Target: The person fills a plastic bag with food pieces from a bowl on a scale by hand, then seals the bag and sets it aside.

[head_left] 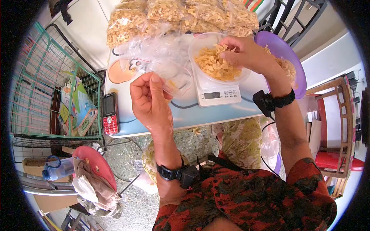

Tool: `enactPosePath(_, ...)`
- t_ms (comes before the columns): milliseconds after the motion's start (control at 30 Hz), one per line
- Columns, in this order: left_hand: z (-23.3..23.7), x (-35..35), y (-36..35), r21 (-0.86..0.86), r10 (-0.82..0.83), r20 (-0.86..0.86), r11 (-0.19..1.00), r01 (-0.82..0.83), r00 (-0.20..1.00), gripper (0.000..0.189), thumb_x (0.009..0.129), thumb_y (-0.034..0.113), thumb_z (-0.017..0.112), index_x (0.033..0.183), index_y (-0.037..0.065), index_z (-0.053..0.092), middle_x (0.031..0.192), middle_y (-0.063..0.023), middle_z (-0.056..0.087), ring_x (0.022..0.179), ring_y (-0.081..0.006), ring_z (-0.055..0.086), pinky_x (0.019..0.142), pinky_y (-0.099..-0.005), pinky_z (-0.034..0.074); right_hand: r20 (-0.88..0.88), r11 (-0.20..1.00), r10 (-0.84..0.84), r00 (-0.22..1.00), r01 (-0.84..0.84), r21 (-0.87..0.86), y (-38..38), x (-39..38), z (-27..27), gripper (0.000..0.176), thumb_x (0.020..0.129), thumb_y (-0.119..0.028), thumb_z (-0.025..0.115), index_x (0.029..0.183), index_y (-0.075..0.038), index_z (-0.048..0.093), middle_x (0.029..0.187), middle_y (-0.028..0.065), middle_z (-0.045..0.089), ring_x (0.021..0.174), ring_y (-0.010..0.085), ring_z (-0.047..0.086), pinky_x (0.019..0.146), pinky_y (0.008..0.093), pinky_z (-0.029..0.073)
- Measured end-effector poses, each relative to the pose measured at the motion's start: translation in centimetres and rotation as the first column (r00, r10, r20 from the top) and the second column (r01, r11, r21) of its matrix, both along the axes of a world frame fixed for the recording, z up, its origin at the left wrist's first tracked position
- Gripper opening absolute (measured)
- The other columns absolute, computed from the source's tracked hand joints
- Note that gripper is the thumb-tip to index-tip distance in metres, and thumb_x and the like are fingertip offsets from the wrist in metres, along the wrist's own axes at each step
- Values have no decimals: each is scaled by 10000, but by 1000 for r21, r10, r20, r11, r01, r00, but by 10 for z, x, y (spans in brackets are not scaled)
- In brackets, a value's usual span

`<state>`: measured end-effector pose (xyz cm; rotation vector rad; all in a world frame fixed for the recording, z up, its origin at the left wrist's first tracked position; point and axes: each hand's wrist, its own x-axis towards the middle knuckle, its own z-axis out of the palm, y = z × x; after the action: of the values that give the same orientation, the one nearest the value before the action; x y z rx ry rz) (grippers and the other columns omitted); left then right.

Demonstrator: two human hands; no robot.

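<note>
My left hand (148,100) is closed on the edge of a clear plastic bag (180,82), which has a few yellow bits inside. My right hand (246,54) reaches over the rim of a white bowl (195,61), its fingers closed on some dried yellow flakes. More dried yellow flakes (216,67) lie heaped in the bowl. Under the bowl is a white digital scale (220,101), whose display I cannot read clearly. Beside my right wrist, a purple basin (300,73) holds more flakes, partly hidden by the arm.
Packed bags of flakes (165,11) are piled at the table's back, with loose clear bags (150,46) before them. A red phone (110,113) lies at the table's left edge. A green wire cage (42,84) stands left, near a blue bottle (58,168) and a red stool (96,163).
</note>
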<state>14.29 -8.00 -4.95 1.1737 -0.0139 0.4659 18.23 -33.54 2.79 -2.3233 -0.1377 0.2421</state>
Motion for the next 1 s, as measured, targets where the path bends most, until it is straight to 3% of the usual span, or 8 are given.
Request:
enactPosePath(67,0,0,1,-8,-11,4,1000,11,1000,123,950,139,597,1016,42,563,812,-31,639,642,-62,563,522,-193,450,-18,999,-16,1000,17,31,3,-4,5,402,841,-248,694,1180,-66,580,896,27,609,748,83,558,634,258,484)
enactPosePath(167,1,0,0,-16,-14,4,1000,14,1000,126,949,144,600,1013,42,563,807,-27,635,642,-60,561,523,-193,449,82,984,65,994,-50,-169,10,-16,16,495,819,-260,705,1251,-76,547,1013,48,602,855,121,556,713,289,493)
enactPosePath(367,1,0,-2,-11,-8,-4,1000,8,1000,135,949,127,598,1021,22,552,790,-29,617,612,-50,534,503,-185,436,353,866,406,843,-231,-443,2,-13,-6,657,738,-206,705,1344,-104,475,1293,111,505,1095,274,551,892,353,473)
enactPosePath(467,2,-1,-3,-10,-2,0,1000,2,1000,139,949,117,596,1027,13,547,784,-32,611,599,-45,523,496,-180,426,326,847,458,827,-295,-442,8,-10,-3,681,710,-175,699,1347,-108,469,1302,131,500,1144,302,535,934,364,450)
enactPosePath(767,2,0,-2,-2,-15,-10,1000,15,1000,154,948,132,604,1033,16,549,781,-24,611,603,-34,513,510,-175,413,256,808,521,814,-373,-456,13,3,-2,455,756,-124,661,1196,-72,560,1131,108,556,1003,282,572,835,348,472)
enactPosePath(867,1,0,-1,-4,-11,-8,1000,11,1000,155,947,130,606,1036,16,550,780,-23,610,597,-33,508,505,-174,410,133,826,458,879,-365,-429,17,-1,11,408,770,-110,665,1164,-71,564,1051,93,566,927,268,572,781,342,466)
enactPosePath(1000,1,-1,-2,-19,-17,6,1000,17,1000,150,945,125,606,1034,17,553,777,-20,608,589,-29,500,494,-172,404,252,845,466,849,-341,-412,12,1,-3,378,790,-100,656,1156,-78,566,1013,92,572,870,246,574,741,337,461)
